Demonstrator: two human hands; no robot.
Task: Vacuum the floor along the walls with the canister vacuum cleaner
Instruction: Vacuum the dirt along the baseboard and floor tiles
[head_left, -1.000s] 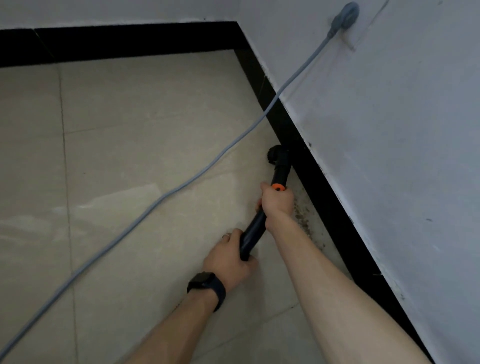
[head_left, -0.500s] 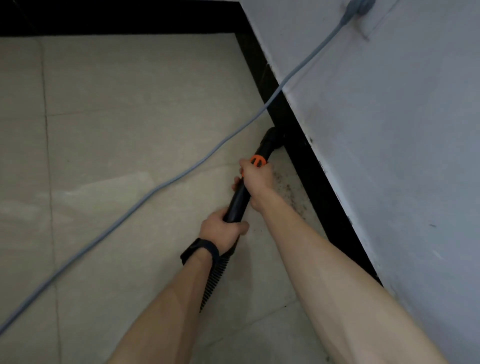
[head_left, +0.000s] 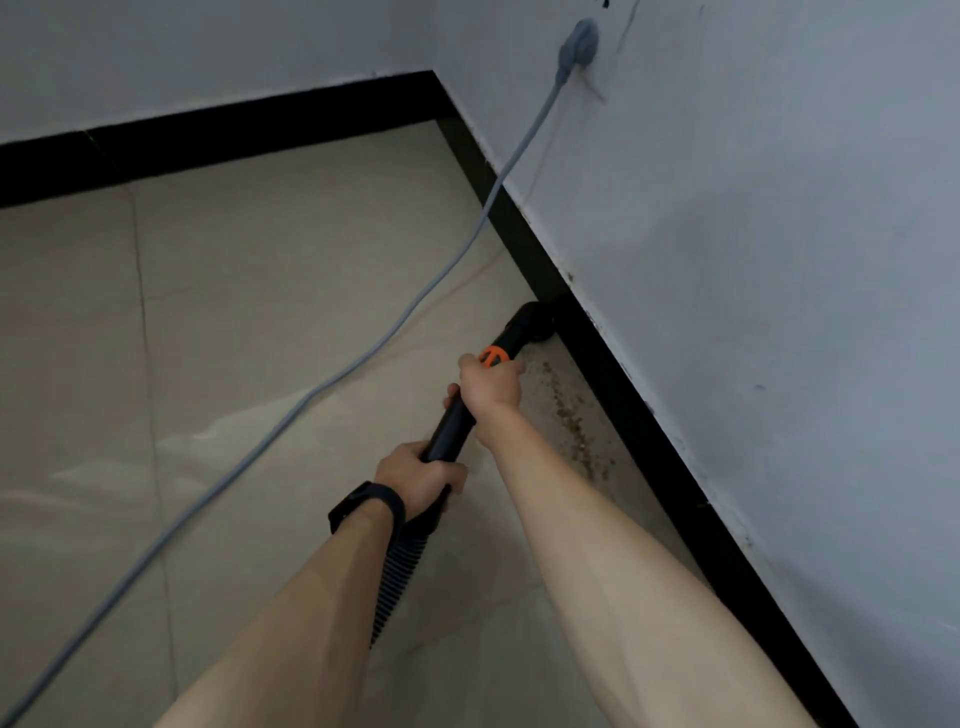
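Text/brands: the only markings are dark strokes (head_left: 605, 3) at the top edge of the right wall (head_left: 753, 260), cut off by the frame and unreadable. The black wrist band (head_left: 371, 506) on the left wrist faces away, so I cannot tell what is on it.

Hands:
- Right hand (head_left: 491, 384): arm stretched forward, fingers wrapped round the black wand (head_left: 452, 423) at its far end, index side just under the orange collar (head_left: 492, 356).
- Left hand (head_left: 418, 475): nearer on the same wand, fist closed round the handle end where the ribbed hose (head_left: 397, 582) joins. Knuckles up, forearm in line with the hose.
- The hands are apart, with a bare stretch of wand between them.

Vacuum position:
- The wand slopes down and away to the right.
- The black nozzle (head_left: 532, 325) is on the floor tile (head_left: 260, 312), right up against the black skirting (head_left: 623, 415) of the right wall.
- The hose runs back under the left forearm and out of sight.

Rest:
- A strip of brown dirt specks (head_left: 571, 426) lies on the tile along the skirting, on the near side of the nozzle and right of the right forearm.
- A grey power cord (head_left: 332, 379) hangs from a plug (head_left: 577, 49) high on the right wall, then crosses the floor to the near left.
- The room corner is far centre, and the far wall (head_left: 208, 52) has the same black skirting.
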